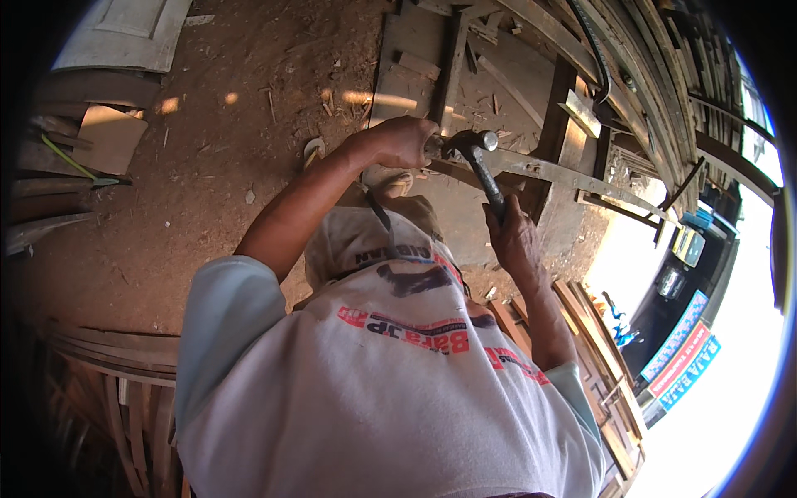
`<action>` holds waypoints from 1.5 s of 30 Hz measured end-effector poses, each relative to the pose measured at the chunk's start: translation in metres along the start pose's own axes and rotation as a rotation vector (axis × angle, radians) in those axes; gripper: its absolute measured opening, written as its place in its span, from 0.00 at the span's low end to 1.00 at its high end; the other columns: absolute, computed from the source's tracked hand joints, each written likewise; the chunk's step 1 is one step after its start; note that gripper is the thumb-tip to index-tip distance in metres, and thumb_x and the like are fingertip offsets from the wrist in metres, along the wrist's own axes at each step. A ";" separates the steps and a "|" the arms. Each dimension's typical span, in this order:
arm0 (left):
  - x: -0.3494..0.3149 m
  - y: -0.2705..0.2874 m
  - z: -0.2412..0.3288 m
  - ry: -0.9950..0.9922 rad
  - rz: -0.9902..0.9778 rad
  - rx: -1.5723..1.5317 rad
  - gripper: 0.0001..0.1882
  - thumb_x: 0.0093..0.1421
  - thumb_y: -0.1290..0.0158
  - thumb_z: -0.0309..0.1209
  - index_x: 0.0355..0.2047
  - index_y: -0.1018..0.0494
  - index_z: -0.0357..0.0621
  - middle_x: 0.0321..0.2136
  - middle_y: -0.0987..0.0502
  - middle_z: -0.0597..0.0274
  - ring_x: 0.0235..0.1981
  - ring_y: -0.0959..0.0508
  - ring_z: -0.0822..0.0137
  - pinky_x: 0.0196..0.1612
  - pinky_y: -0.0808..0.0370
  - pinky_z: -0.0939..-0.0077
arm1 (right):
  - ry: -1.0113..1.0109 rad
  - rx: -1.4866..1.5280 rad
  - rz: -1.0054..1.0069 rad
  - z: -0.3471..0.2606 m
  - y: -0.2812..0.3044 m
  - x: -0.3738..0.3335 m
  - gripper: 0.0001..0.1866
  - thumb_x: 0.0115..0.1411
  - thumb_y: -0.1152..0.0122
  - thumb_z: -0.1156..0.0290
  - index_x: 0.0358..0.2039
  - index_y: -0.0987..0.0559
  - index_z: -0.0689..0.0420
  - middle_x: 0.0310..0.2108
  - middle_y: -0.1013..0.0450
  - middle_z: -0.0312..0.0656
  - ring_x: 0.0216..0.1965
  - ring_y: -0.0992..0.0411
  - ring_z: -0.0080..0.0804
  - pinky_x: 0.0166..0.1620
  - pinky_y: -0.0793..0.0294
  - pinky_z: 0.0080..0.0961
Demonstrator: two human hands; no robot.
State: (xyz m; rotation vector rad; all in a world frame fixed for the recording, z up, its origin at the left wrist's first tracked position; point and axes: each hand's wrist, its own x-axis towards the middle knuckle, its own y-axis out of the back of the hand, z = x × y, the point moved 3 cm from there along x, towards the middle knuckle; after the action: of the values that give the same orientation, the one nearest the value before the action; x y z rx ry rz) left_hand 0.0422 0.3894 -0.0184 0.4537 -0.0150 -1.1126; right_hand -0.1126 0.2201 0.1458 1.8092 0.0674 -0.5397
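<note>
My right hand (515, 236) is wrapped around the dark handle of a hammer (483, 176). The hammer's metal head is raised at the handle's far end, beside my left hand (405, 141). The fingers of that hand are closed in a fist; what they grip is mostly hidden, with only a short end showing towards the hammer head. Under the hammer a long wooden beam (573, 176) runs off to the right, its left end close to my left fist. Whether the hammer touches anything cannot be made out.
Long planks (656, 75) are stacked at the far right, and more boards (594, 340) lie by my right elbow. Timber pieces (124, 415) fill the lower left. A white panel (124, 33) is at the far left. Wood scraps litter the dirt floor (241, 108).
</note>
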 end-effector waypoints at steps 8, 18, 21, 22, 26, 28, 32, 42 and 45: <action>0.001 -0.007 -0.010 -0.138 0.112 0.022 0.23 0.49 0.42 0.31 0.43 0.29 0.26 0.36 0.21 0.33 0.41 0.18 0.44 0.46 0.22 0.59 | 0.058 0.427 0.270 -0.055 0.064 0.003 0.13 0.66 0.36 0.65 0.39 0.27 0.61 0.21 0.27 0.45 0.20 0.29 0.30 0.26 0.29 0.32; 0.009 -0.013 -0.006 0.031 -0.037 0.110 0.37 0.49 0.39 0.27 0.61 0.34 0.34 0.43 0.20 0.35 0.48 0.19 0.44 0.53 0.24 0.58 | 0.057 -0.023 -0.022 0.020 -0.012 0.016 0.14 0.66 0.40 0.63 0.39 0.31 0.60 0.22 0.25 0.60 0.28 0.24 0.65 0.28 0.27 0.54; 0.000 -0.002 -0.001 -0.011 -0.064 -0.089 0.34 0.49 0.40 0.26 0.58 0.33 0.31 0.43 0.20 0.34 0.47 0.20 0.43 0.54 0.25 0.57 | -0.006 -0.100 -0.087 0.013 0.003 0.016 0.16 0.67 0.39 0.60 0.40 0.30 0.60 0.23 0.24 0.57 0.28 0.24 0.64 0.29 0.27 0.52; -0.001 -0.005 0.002 0.054 -0.101 -0.007 0.33 0.49 0.40 0.27 0.57 0.32 0.32 0.43 0.20 0.36 0.47 0.19 0.44 0.53 0.24 0.57 | -0.012 -0.074 -0.084 0.012 0.007 0.014 0.16 0.66 0.39 0.60 0.41 0.30 0.60 0.23 0.24 0.57 0.28 0.23 0.62 0.29 0.26 0.51; 0.008 -0.021 -0.025 -0.088 0.033 -0.063 0.35 0.49 0.37 0.32 0.58 0.33 0.34 0.42 0.20 0.37 0.44 0.19 0.45 0.49 0.23 0.58 | 0.008 0.177 0.054 -0.043 0.056 0.012 0.13 0.67 0.37 0.62 0.39 0.27 0.59 0.19 0.27 0.46 0.20 0.26 0.37 0.26 0.28 0.34; 0.004 -0.014 -0.014 -0.002 -0.029 -0.046 0.35 0.49 0.37 0.33 0.58 0.33 0.34 0.41 0.20 0.38 0.43 0.18 0.46 0.49 0.23 0.58 | 0.190 0.477 0.292 -0.061 0.080 0.008 0.10 0.68 0.39 0.65 0.39 0.26 0.59 0.18 0.28 0.40 0.19 0.29 0.26 0.25 0.30 0.27; 0.002 -0.014 -0.014 -0.012 -0.061 -0.053 0.34 0.49 0.36 0.34 0.56 0.31 0.35 0.40 0.19 0.40 0.42 0.18 0.48 0.47 0.22 0.60 | 0.382 0.635 0.400 -0.041 0.058 0.009 0.08 0.68 0.43 0.68 0.38 0.29 0.59 0.21 0.27 0.44 0.20 0.28 0.31 0.23 0.29 0.34; -0.001 -0.015 0.001 0.039 -0.087 0.009 0.35 0.49 0.33 0.31 0.57 0.30 0.32 0.43 0.20 0.40 0.47 0.19 0.47 0.51 0.23 0.57 | 0.079 -0.151 -0.211 0.010 0.023 0.017 0.14 0.67 0.40 0.63 0.41 0.32 0.58 0.25 0.24 0.60 0.28 0.24 0.65 0.29 0.27 0.56; 0.000 -0.019 -0.003 0.031 -0.061 0.010 0.33 0.50 0.33 0.32 0.56 0.30 0.37 0.42 0.20 0.41 0.45 0.19 0.46 0.50 0.23 0.55 | 0.132 -0.192 -0.278 0.002 0.038 0.026 0.14 0.67 0.40 0.63 0.44 0.31 0.58 0.25 0.24 0.60 0.29 0.24 0.65 0.30 0.26 0.56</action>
State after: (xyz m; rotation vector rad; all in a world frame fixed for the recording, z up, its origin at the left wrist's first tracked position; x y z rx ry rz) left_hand 0.0267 0.3837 -0.0281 0.4823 0.0203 -1.1656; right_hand -0.0783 0.2009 0.1696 1.6543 0.4512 -0.5873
